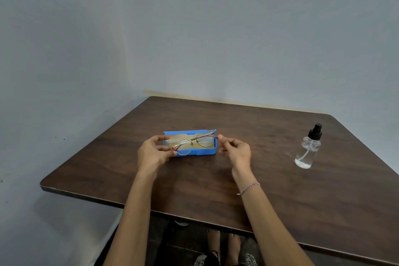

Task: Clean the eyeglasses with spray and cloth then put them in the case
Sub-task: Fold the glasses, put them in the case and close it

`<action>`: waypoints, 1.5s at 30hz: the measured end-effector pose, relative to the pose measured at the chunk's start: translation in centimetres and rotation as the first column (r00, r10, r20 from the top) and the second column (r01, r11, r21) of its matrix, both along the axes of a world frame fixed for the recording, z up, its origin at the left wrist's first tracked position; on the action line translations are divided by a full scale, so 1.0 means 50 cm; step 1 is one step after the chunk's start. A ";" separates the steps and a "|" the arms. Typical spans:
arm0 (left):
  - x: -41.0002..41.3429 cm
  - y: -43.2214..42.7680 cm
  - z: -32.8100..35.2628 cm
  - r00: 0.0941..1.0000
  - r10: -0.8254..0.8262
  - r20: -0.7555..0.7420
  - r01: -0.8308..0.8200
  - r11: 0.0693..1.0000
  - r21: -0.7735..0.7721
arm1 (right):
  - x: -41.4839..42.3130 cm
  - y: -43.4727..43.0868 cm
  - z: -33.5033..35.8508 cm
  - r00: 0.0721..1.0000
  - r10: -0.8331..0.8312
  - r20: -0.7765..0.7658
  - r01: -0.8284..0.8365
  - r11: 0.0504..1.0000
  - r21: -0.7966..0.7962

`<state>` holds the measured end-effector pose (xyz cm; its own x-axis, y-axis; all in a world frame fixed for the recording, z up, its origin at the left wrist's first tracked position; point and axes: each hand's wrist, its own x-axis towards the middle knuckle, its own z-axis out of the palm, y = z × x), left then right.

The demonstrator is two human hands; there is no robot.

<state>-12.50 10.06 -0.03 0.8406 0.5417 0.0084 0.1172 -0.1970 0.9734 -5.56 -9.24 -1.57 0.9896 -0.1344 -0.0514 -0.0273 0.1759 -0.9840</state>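
Thin metal-rimmed round eyeglasses (194, 141) hang tilted just above an open blue case (205, 153) in the middle of the table. The case has a tan lining, possibly a cloth. My left hand (154, 151) pinches the glasses' left hinge end. My right hand (235, 149) holds the right end near the temple tip with thumb and finger. A clear spray bottle (307, 149) with a black pump top stands upright at the right, apart from both hands.
The dark brown wooden table (216, 183) fills the middle of the view, its near edge running diagonally. Grey walls stand behind and at the left. Bare feet (224, 244) show under the table's front edge.
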 end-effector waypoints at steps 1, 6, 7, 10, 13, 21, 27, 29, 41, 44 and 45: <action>0.001 0.003 0.003 1.000 0.019 0.001 -0.019 1.000 0.024 | 0.003 -0.001 0.000 1.000 0.006 0.006 -0.006 0.996 -0.084; 0.011 0.018 0.009 0.998 0.057 0.030 -0.059 0.994 0.094 | 0.010 -0.007 0.008 0.998 0.022 0.050 0.001 0.908 -0.419; 0.014 0.020 0.012 0.998 0.062 0.029 -0.064 0.993 0.102 | 0.012 -0.008 0.011 0.997 0.042 0.062 -0.010 0.892 -0.453; 0.030 0.020 0.023 0.997 0.078 -0.007 -0.076 0.982 0.173 | 0.020 -0.010 0.019 0.992 0.084 0.093 -0.018 0.828 -0.560; 0.042 0.015 0.030 0.992 0.119 -0.042 -0.102 0.951 0.292 | 0.033 -0.011 0.023 0.990 0.115 0.079 -0.034 0.750 -0.661; 0.062 0.003 0.011 0.977 0.209 -0.039 -0.178 0.903 0.391 | 0.049 -0.002 0.023 0.980 0.169 0.106 0.012 0.482 -0.876; 0.069 0.002 -0.012 0.970 0.240 -0.040 -0.195 0.864 0.464 | 0.046 0.016 0.020 0.958 0.196 0.209 0.134 0.336 -0.932; 0.072 -0.001 -0.014 0.968 0.247 -0.041 -0.191 0.833 0.520 | 0.042 0.021 0.019 0.948 0.210 0.239 0.175 0.281 -0.944; 0.089 0.009 -0.039 0.986 0.160 0.044 -0.165 0.914 0.371 | 0.047 0.022 0.002 0.919 0.291 0.266 0.241 0.119 -0.963; 0.080 0.002 -0.037 0.987 0.130 0.097 -0.154 0.938 0.311 | 0.046 0.013 0.000 0.914 0.300 0.273 0.223 0.191 -0.956; 0.077 0.002 -0.036 0.986 0.130 0.106 -0.156 0.940 0.304 | 0.046 0.010 -0.002 0.910 0.296 0.291 0.229 0.227 -0.947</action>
<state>-8.62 10.14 -1.85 0.7434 0.6153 0.2620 0.0875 -0.4779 0.8740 -3.24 -8.72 -1.69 0.8874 0.2143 0.4081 0.3557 -0.8815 -0.3106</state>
